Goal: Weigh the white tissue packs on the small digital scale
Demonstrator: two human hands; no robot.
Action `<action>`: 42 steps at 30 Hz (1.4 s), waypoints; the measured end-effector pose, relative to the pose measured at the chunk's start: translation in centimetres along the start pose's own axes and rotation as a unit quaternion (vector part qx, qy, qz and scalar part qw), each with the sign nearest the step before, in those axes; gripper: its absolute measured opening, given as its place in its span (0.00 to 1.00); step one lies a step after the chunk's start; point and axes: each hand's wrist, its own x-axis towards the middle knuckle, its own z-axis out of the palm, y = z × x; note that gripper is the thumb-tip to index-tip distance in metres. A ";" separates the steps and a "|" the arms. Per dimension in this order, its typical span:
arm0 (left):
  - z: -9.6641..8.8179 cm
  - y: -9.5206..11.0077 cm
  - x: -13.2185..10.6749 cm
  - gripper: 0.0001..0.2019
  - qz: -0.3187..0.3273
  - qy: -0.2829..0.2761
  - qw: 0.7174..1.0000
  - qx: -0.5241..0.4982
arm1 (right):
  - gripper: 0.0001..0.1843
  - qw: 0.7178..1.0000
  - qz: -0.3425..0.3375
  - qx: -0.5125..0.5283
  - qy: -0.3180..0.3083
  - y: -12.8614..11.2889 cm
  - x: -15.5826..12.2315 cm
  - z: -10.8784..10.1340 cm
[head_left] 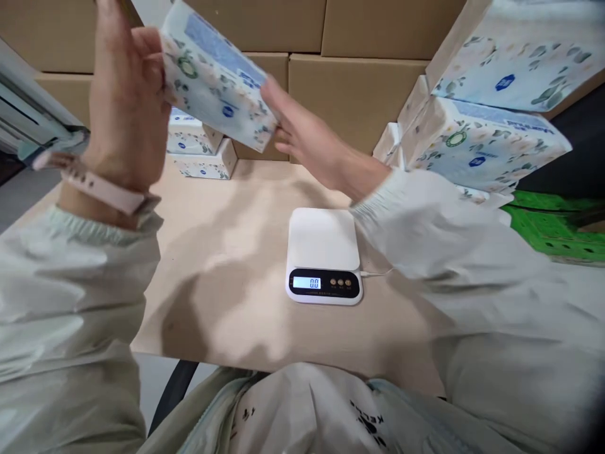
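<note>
held pack (217,82) above table (227,265), scale (324,249) at centre, pack stack (477,142) right, boxes (354,94) behind

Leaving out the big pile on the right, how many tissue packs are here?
3. One tissue pack is held up between the left hand and right hand; two lie stacked at the back left of the table: upper pack, lower pack. More may hide behind it.

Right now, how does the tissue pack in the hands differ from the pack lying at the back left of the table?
The held pack is in the air between the left hand and right hand; the table pack rests on the table. The held pack tilts, right end lower; the table pack lies flat under another pack. Both have white leaf-printed wrappers with a blue logo.
</note>
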 end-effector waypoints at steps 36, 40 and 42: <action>5.7 -12.4 -19.9 0.09 0.039 0.076 0.989 -0.117 | 0.24 0.834 -0.077 -0.196 0.510 9.6 -27.5 5.0; 5.6 -12.5 -19.9 0.08 0.031 0.074 0.990 -0.118 | 0.25 0.837 -0.067 -0.210 0.501 9.7 -27.6 4.9; 5.6 -12.5 -19.9 0.08 0.029 0.074 0.990 -0.117 | 0.26 0.839 -0.063 -0.218 0.495 9.7 -27.7 4.7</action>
